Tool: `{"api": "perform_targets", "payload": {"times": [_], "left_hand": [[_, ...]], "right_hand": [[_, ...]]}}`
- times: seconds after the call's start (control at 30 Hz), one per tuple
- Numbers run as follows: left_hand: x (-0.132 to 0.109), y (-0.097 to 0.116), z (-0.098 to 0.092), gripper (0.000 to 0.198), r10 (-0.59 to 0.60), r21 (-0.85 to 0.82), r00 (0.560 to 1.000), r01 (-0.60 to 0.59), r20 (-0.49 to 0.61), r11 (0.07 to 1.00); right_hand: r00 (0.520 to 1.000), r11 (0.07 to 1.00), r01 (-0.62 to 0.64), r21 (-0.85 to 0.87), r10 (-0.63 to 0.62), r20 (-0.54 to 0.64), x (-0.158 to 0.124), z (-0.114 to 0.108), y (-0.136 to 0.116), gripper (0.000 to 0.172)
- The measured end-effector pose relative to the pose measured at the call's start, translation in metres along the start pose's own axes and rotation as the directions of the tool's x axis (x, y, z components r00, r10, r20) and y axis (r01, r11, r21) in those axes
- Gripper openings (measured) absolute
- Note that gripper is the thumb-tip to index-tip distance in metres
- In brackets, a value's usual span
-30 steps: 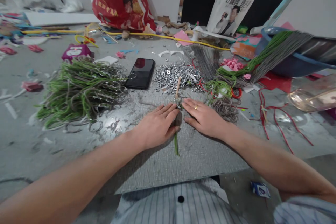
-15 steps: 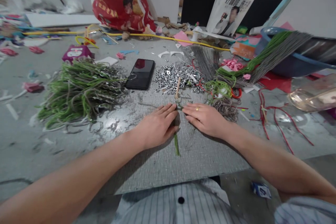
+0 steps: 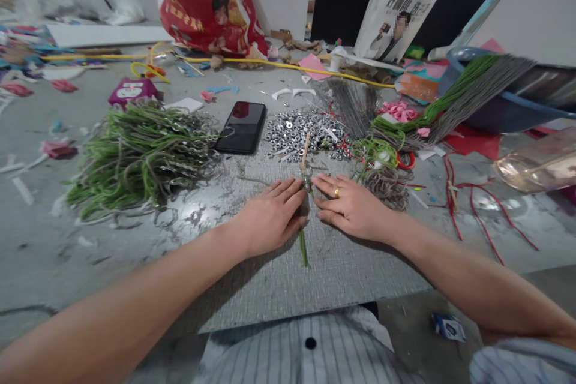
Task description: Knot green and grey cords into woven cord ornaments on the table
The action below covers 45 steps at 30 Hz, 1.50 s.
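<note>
My left hand (image 3: 268, 218) lies flat on the grey textured mat (image 3: 288, 288), fingers stretched out and pressed over a thin green stem (image 3: 302, 248) whose lower end pokes out below the palm. My right hand (image 3: 349, 207), with a gold ring, lies flat just to the right, fingers extended toward the stem's top end. A small wooden stick (image 3: 305, 151) stands between the fingertips and the pile of metal washers (image 3: 302, 129) beyond them.
A big heap of green and grey cords (image 3: 135, 159) lies at the left, a black phone (image 3: 242, 126) beside the washers. More green and grey bundles (image 3: 454, 99) lean from a blue basin (image 3: 517, 111) at the right. Red cords (image 3: 468, 204) and scraps litter the table.
Both hands stay flat on the mat; the right hand has shifted very slightly. Nothing else has moved.
</note>
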State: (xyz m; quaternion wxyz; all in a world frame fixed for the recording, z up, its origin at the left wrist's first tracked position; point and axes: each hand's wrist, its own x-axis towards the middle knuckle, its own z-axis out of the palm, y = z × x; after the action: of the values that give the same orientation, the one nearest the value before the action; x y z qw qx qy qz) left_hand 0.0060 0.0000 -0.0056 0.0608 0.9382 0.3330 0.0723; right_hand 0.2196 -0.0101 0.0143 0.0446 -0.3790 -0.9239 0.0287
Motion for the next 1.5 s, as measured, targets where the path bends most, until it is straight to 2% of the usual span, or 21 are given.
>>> {"api": "perform_targets", "payload": {"times": [0.23,0.37,0.5,0.6,0.67,0.73,0.87,0.93,1.17,1.5], "left_hand": [[-0.001,-0.005,-0.005,0.045,0.014,0.0,1.0,-0.014,0.01,1.0],[-0.001,-0.009,-0.008,0.044,0.036,-0.024,0.997,-0.034,0.064,0.999],[-0.002,-0.011,-0.007,0.043,0.046,-0.034,0.996,-0.043,0.077,0.998],[-0.003,-0.01,-0.006,0.044,0.041,-0.037,0.998,-0.039,0.048,0.999],[-0.003,-0.009,-0.006,0.044,0.045,-0.036,0.998,-0.043,0.042,0.998],[-0.002,-0.008,-0.008,0.044,0.045,-0.032,0.998,-0.043,0.048,0.999],[-0.002,-0.006,-0.009,0.044,0.037,-0.027,0.997,-0.035,0.061,0.999],[-0.002,-0.006,-0.008,0.045,0.031,-0.019,0.997,-0.03,0.069,0.999],[-0.003,-0.002,-0.007,0.05,-0.015,0.036,0.995,0.012,0.095,0.999],[-0.004,-0.005,-0.014,0.049,-0.012,0.032,0.987,0.007,0.161,0.999]], "right_hand": [[0.999,0.994,0.009,0.109,-0.014,0.044,0.0,-0.005,0.003,0.032],[0.999,0.987,0.028,0.16,-0.035,0.041,-0.001,-0.005,0.006,0.031],[0.996,0.982,0.062,0.178,-0.051,-0.067,-0.001,0.002,0.009,0.031],[0.977,0.969,0.04,0.244,0.013,-0.211,0.002,0.01,0.012,0.035],[0.964,0.963,0.023,0.268,0.049,-0.26,0.004,0.014,0.014,0.038],[0.972,0.968,0.021,0.251,0.039,-0.232,0.006,0.017,0.015,0.041],[0.998,0.991,-0.017,0.13,0.024,-0.055,0.007,0.018,0.011,0.043],[0.999,0.998,-0.043,0.044,0.043,-0.003,0.006,0.017,0.005,0.043],[0.995,0.982,-0.075,-0.173,0.087,0.057,0.0,0.012,-0.016,0.042],[0.988,0.978,-0.08,-0.193,0.104,0.118,-0.003,0.002,-0.02,0.042]]}}
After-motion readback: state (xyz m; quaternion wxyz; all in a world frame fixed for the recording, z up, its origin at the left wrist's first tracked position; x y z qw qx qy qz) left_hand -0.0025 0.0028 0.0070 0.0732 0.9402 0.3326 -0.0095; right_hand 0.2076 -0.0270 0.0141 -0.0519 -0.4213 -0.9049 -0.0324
